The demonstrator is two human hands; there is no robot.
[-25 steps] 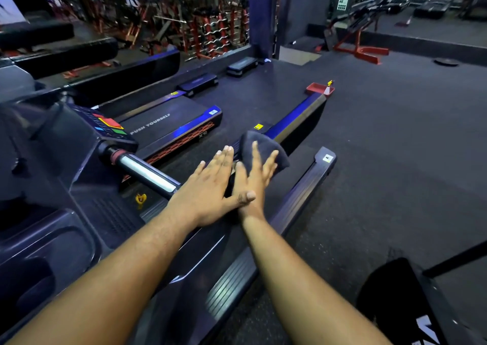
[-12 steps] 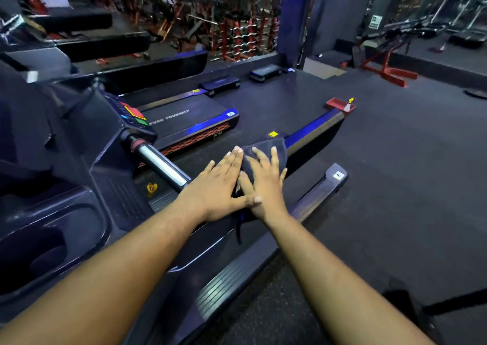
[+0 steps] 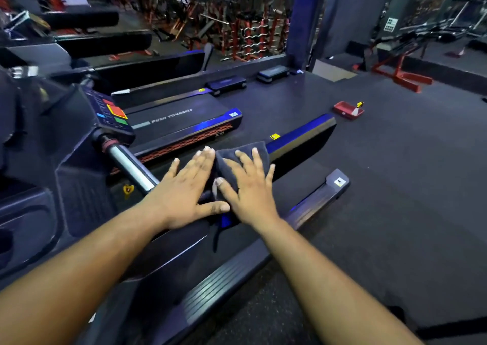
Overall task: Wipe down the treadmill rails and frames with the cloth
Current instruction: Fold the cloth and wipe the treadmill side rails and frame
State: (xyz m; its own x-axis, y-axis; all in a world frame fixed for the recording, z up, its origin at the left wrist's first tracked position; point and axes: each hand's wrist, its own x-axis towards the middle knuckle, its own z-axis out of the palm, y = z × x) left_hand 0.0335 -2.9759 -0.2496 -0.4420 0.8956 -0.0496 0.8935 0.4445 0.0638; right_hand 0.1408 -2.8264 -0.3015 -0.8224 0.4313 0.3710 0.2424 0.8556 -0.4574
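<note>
The dark cloth (image 3: 243, 164) lies on the treadmill's right side rail (image 3: 300, 135), pressed flat under the right hand (image 3: 250, 186), whose fingers are straight and spread. The left hand (image 3: 184, 186) lies flat just beside it on the same rail, fingers straight and together, its thumb reaching toward the right thumb. The rail's long axis runs from the hands up and to the right, ending at a squared rear corner near a red tray (image 3: 347, 110) on the floor. A lower step rail (image 3: 316, 199) runs parallel to its right, and beyond that the gym floor (image 3: 408, 186) spreads wide. To the left a chrome handlebar (image 3: 129, 166) slants from the console (image 3: 110, 112), close to the left wrist.
</note>
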